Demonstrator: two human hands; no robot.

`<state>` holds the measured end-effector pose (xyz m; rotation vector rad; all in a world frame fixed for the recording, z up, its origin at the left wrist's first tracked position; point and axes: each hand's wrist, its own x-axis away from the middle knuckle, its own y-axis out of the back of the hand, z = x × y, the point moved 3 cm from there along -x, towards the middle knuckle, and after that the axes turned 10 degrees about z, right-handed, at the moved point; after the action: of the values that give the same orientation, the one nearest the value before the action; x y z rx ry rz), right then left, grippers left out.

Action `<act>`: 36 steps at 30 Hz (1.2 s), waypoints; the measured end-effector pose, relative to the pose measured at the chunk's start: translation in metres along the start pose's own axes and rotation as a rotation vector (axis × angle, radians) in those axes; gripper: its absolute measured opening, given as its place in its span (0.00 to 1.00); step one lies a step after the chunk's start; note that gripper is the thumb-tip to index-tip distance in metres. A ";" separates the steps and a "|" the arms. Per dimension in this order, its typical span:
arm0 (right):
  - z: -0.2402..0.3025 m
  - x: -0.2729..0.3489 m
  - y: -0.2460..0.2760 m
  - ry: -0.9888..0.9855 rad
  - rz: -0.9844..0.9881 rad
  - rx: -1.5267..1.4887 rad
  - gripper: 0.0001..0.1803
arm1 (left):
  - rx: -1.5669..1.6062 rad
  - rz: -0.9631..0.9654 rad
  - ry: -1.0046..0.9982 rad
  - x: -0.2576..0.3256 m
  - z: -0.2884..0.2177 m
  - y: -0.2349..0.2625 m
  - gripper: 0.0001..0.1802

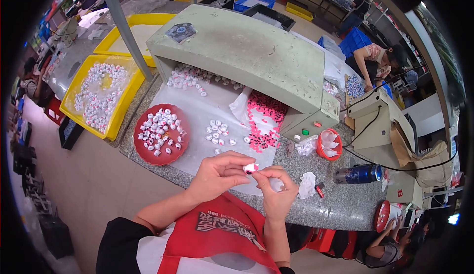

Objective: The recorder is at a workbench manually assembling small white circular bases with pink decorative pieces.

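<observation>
Between my two hands is a small white rounded piece [251, 167] with a pink and black patch on its lower side. The fingers and thumb of my left hand [215, 176] grip it from the left. From the right, the thumb and fingertip of my right hand [277, 191] pinch at its pink and black edge. Beyond my hands, several similar white pieces [216, 132] lie loose on a white sheet [192, 148]. A red scalloped dish [171, 159] to the left holds many more. Small pink and black parts [265, 118] are spread to the right of the loose ones.
A pale green metal hood [237, 52] spans the bench, with white pieces under it. Yellow trays [112, 131] stand to the left. On the right are a red cup [322, 150], a crumpled tissue [307, 184] and a blue can [359, 174]. Other people work nearby.
</observation>
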<state>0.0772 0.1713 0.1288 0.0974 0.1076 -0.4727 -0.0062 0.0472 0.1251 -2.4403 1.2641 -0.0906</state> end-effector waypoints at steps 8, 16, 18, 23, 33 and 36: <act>0.004 0.002 -0.007 -0.080 0.037 -0.058 0.11 | 0.136 0.044 -0.023 0.000 -0.003 0.004 0.16; 0.009 -0.006 -0.004 0.083 0.094 0.103 0.11 | 0.062 0.008 -0.060 -0.002 0.009 0.003 0.15; 0.006 -0.007 -0.004 0.056 0.110 0.097 0.12 | 0.076 0.004 -0.063 -0.002 0.012 0.003 0.14; -0.003 -0.014 -0.003 0.014 0.145 0.039 0.11 | 0.076 -0.002 -0.071 -0.005 0.016 0.005 0.14; -0.020 -0.021 0.001 -0.053 0.118 -0.003 0.11 | 0.058 -0.057 -0.045 -0.015 0.024 0.007 0.14; -0.024 -0.027 0.003 -0.075 0.109 -0.054 0.10 | 0.048 -0.068 -0.013 -0.019 0.021 0.006 0.14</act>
<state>0.0526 0.1890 0.1091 0.0325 0.0406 -0.3644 -0.0171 0.0664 0.1055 -2.4389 1.1602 -0.1216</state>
